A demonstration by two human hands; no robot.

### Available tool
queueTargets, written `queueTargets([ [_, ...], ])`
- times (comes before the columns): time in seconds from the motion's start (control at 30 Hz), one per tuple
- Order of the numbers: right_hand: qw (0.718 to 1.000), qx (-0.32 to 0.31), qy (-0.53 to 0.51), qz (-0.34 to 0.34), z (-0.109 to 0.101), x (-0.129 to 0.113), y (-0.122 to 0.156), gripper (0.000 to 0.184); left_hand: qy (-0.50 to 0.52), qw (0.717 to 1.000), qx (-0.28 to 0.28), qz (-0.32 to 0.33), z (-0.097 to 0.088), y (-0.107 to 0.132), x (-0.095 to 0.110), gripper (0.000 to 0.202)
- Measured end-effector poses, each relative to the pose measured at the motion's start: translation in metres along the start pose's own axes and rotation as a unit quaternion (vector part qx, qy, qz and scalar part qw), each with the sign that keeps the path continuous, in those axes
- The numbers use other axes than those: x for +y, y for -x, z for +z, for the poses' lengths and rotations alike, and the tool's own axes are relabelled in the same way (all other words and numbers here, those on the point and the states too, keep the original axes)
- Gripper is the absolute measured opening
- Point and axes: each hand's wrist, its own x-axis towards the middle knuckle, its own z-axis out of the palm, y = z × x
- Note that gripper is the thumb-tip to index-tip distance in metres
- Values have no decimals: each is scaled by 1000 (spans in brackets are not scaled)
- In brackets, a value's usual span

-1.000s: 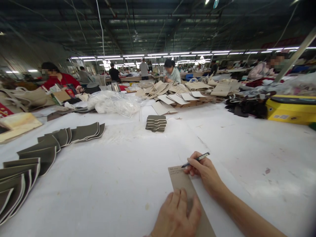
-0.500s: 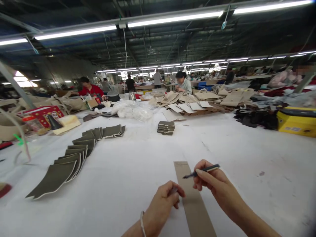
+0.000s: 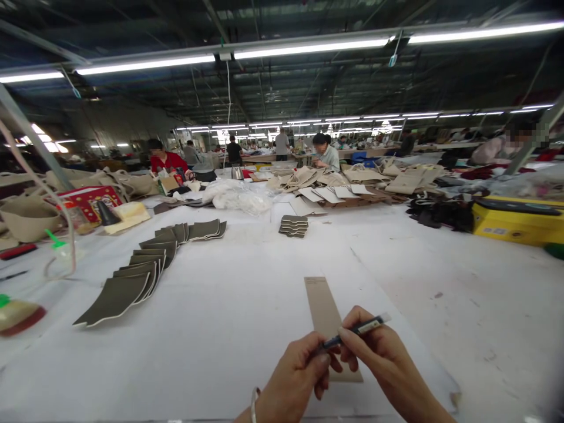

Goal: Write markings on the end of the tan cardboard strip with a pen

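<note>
A dark pen (image 3: 363, 326) slants between my two hands, above a long taupe strip (image 3: 321, 302) lying on the white table. My right hand (image 3: 374, 346) pinches the pen's barrel between thumb and fingers. At the pen's lower left end, my left hand (image 3: 304, 364) is closed around a small, partly hidden pen cap (image 3: 325, 344), and the pen's tip meets it there. A bracelet circles my left wrist. Faint small print shows at the strip's far end; my hands cover part of its near half.
Dark olive pieces (image 3: 117, 294) lie fanned at left, with a small stack of olive pieces (image 3: 294, 225) further back. At right stand a yellow box (image 3: 515, 220) and dark scraps (image 3: 436, 211). A bottle (image 3: 20, 317) lies far left. Beige pieces and co-workers are beyond.
The pen's tip, apart from my left hand before, now meets the cap in my left fingers. My hands have come together, and the view has shifted, showing the strip's near end.
</note>
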Motion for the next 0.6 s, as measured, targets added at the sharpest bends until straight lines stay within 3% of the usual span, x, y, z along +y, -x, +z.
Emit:
queueTargets([
  [0.33, 999, 0, -32, 20, -8, 8, 15, 45, -79, 996, -34, -4, 7, 5, -18, 23],
  [0.6, 998, -22, -44, 36, -7, 14, 17, 45, -116, 991, -65, -29, 8, 8, -2, 22],
])
